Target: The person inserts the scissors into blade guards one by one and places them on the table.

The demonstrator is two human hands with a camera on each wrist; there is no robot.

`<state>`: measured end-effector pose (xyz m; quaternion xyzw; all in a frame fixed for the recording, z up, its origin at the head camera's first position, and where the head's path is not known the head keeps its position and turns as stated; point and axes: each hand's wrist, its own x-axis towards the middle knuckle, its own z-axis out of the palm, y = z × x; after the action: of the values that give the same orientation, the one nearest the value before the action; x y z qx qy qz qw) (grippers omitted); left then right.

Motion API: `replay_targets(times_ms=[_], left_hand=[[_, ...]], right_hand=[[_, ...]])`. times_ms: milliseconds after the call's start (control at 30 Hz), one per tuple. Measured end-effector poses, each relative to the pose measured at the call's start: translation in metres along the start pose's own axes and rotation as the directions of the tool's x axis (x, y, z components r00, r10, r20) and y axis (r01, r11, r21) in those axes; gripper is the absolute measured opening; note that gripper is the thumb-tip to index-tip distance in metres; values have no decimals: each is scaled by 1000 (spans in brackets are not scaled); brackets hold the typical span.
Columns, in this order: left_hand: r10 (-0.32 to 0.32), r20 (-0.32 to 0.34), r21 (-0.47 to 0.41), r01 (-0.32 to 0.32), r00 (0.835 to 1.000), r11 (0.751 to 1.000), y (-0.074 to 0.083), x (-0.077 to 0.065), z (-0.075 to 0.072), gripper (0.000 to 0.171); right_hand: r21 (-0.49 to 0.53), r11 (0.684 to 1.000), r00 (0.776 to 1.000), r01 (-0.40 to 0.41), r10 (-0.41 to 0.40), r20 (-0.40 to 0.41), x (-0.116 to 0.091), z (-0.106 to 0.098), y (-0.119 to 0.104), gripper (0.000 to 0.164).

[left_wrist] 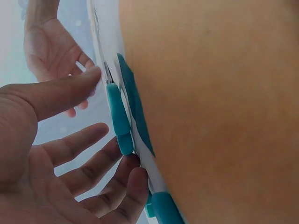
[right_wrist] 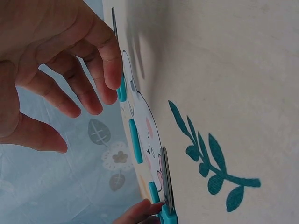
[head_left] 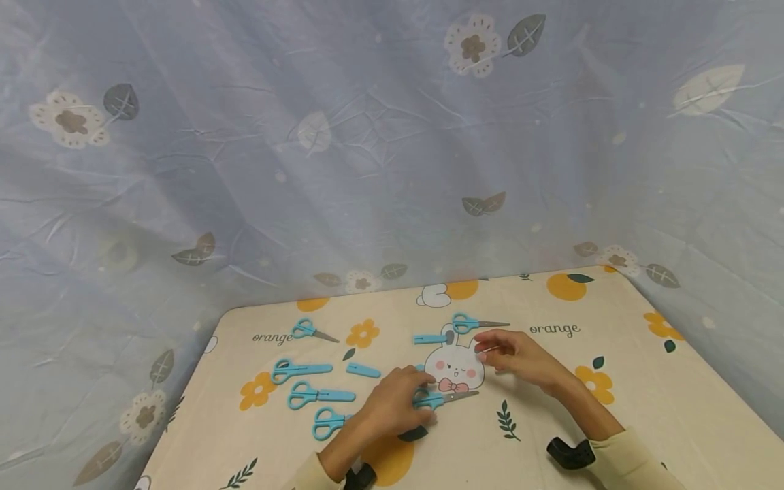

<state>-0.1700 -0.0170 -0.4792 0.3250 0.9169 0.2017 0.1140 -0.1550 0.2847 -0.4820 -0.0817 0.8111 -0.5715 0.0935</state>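
Left of your left hand: four blue scissors (head_left: 312,369), one loose sheath (head_left: 363,369). Your left hand (head_left: 397,401): fingers parted around bare-bladed scissors (head_left: 432,399), contact unclear. Beyond, between hands: second sheath (head_left: 431,339), further scissors (head_left: 464,323). Your right hand (head_left: 517,355): relaxed, fingers apart.

A wrinkled, pale blue-grey sheet (head_left: 367,224), printed with white flowers (head_left: 472,46) and grey leaves (head_left: 525,35), fills the upper frame and runs down both sides. Across the lower frame spreads a cream tablecloth (head_left: 643,381) with yellow flowers (head_left: 363,333), oranges (head_left: 566,286), green sprigs (head_left: 506,420) and a centrally placed rabbit print (head_left: 454,362). The light is soft.
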Motion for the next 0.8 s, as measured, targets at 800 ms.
replay_targets(times_ms=[800], left_hand=[[4, 30, -18, -3, 1000, 1000, -2, -1, -2, 42]], right_hand=[[0, 1000, 999, 31, -31, 8, -1, -1, -1, 51]])
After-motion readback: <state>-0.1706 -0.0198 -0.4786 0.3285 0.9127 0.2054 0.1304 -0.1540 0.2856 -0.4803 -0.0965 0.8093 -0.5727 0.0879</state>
